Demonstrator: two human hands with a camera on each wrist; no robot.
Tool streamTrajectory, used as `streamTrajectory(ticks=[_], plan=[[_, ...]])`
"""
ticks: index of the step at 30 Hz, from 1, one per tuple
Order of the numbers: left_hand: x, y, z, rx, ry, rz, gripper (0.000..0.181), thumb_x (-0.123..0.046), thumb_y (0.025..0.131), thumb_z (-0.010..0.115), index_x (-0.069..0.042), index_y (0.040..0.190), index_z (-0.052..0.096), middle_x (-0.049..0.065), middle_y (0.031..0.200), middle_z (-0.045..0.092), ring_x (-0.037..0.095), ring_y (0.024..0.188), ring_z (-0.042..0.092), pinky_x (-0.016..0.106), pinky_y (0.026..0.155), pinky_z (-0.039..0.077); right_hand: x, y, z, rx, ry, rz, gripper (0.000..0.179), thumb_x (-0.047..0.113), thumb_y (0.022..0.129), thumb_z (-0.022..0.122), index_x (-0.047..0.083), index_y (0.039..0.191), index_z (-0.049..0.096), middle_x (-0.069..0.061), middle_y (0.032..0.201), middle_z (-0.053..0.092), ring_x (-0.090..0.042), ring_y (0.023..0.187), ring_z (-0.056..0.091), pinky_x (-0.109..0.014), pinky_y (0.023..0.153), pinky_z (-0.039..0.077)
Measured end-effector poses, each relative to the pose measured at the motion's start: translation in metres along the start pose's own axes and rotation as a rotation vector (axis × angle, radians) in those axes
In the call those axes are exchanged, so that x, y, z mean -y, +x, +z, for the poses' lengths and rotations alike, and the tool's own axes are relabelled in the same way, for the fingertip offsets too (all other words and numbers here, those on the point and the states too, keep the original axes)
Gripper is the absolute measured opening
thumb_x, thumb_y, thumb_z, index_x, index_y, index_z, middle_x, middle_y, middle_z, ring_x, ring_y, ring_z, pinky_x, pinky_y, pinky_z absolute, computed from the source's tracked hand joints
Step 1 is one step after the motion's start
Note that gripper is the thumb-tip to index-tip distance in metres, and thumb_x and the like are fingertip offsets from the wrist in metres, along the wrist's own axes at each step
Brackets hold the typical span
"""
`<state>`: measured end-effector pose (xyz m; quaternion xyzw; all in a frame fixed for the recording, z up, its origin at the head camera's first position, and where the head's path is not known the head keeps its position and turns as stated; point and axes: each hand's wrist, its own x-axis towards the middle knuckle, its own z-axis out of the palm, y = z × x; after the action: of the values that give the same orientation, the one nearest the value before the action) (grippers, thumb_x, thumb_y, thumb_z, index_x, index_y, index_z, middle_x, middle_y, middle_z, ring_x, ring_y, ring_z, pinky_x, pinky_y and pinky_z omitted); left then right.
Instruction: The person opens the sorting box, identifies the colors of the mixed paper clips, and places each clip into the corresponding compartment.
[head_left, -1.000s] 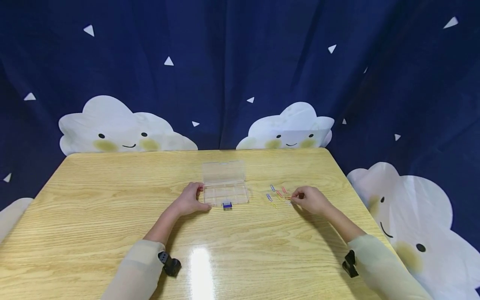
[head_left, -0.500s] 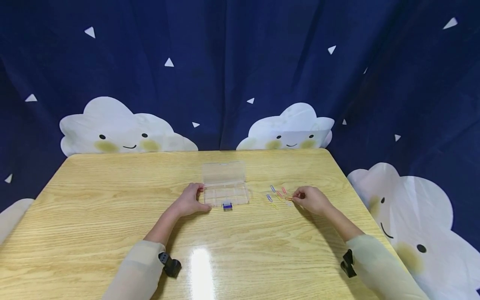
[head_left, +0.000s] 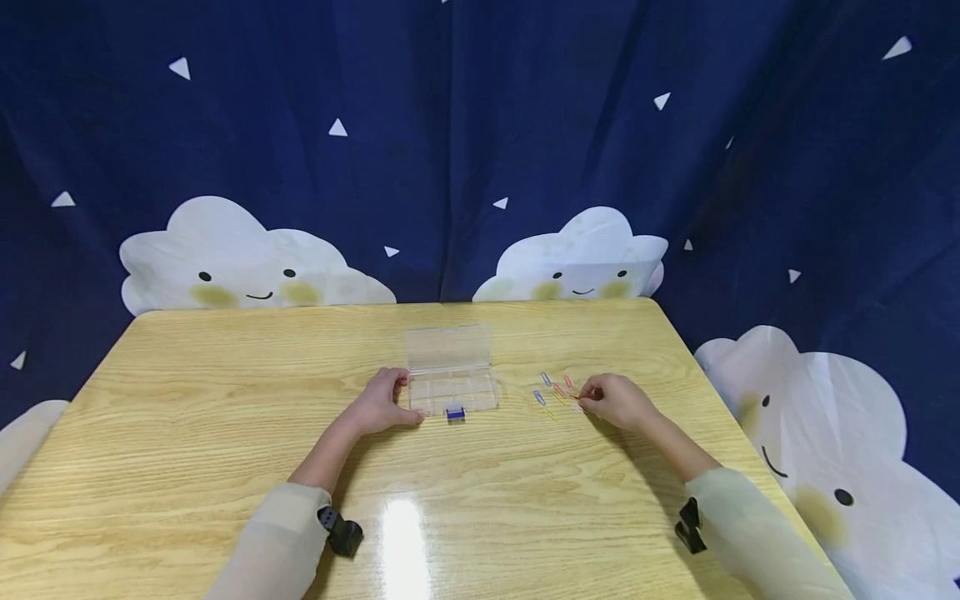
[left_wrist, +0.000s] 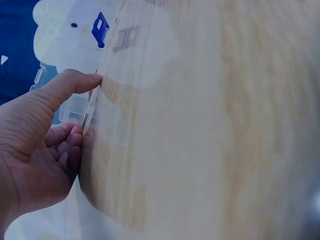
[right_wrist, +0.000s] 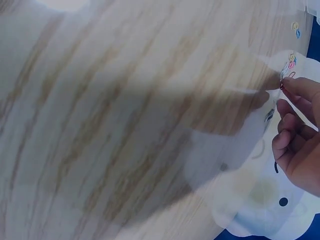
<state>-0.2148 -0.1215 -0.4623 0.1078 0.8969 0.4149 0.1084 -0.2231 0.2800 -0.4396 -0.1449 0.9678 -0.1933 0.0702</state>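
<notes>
My left hand [head_left: 378, 402] grips the left end of a clear plastic compartment box [head_left: 491, 388], thumb at the front corner and fingers at the back. The box lies on the table with its lid [head_left: 448, 346] tipped back and a blue latch [head_left: 455, 413] at its front. To the right, thumb and fingertips of my right hand [head_left: 618, 402] pinch a small reddish paper clip [right_wrist: 281, 86], mostly hidden by the fingers. Loose paper clips lie just left of that hand, among them a blue one [head_left: 540, 398], a red one [head_left: 559, 390] and a yellow one [head_left: 550, 412].
The wooden table [head_left: 480, 500] has its back edge against a dark blue curtain [head_left: 450, 125] printed with clouds. Black wrist cameras sit on the left sleeve [head_left: 270, 533] and the right sleeve [head_left: 757, 525].
My right hand drew slightly right, then back left toward the loose clips, and the pinched clip now shows less beyond the fingertips. The left hand and the box keep their place.
</notes>
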Motion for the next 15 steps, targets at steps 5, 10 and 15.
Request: streamTrajectory(ticks=[5, 10, 15], plan=[[-0.0004, -0.0003, 0.0003, -0.004, 0.002, 0.007, 0.076, -0.022, 0.069, 0.08, 0.009, 0.127, 0.042, 0.018, 0.114, 0.047, 0.025, 0.099, 0.045, 0.038, 0.089, 0.04, 0.0002, 0.0012, 0.0031, -0.01, -0.01, 0.001, 0.009, 0.019, 0.087, 0.064, 0.011, 0.087, 0.068, 0.002, 0.074, 0.061, -0.01, 0.064, 0.049, -0.027, 0.059, 0.041], [-0.0004, -0.0003, 0.0004, -0.006, -0.001, 0.005, 0.075, -0.022, 0.07, 0.08, 0.008, 0.127, 0.042, 0.019, 0.114, 0.047, 0.025, 0.1, 0.045, 0.039, 0.089, 0.04, 0.001, 0.0017, 0.0031, -0.015, -0.004, -0.004, 0.011, 0.02, 0.088, 0.062, 0.01, 0.09, 0.068, 0.002, 0.074, 0.062, -0.01, 0.063, 0.05, -0.027, 0.058, 0.041], [0.0006, -0.0005, 0.0, 0.005, -0.003, 0.001, 0.077, -0.022, 0.07, 0.079, 0.009, 0.129, 0.04, 0.019, 0.116, 0.046, 0.026, 0.1, 0.044, 0.039, 0.089, 0.04, 0.003, 0.0018, 0.0008, -0.006, 0.005, -0.005, 0.011, 0.019, 0.089, 0.061, 0.009, 0.091, 0.068, 0.001, 0.072, 0.061, -0.01, 0.06, 0.049, -0.027, 0.056, 0.041]])
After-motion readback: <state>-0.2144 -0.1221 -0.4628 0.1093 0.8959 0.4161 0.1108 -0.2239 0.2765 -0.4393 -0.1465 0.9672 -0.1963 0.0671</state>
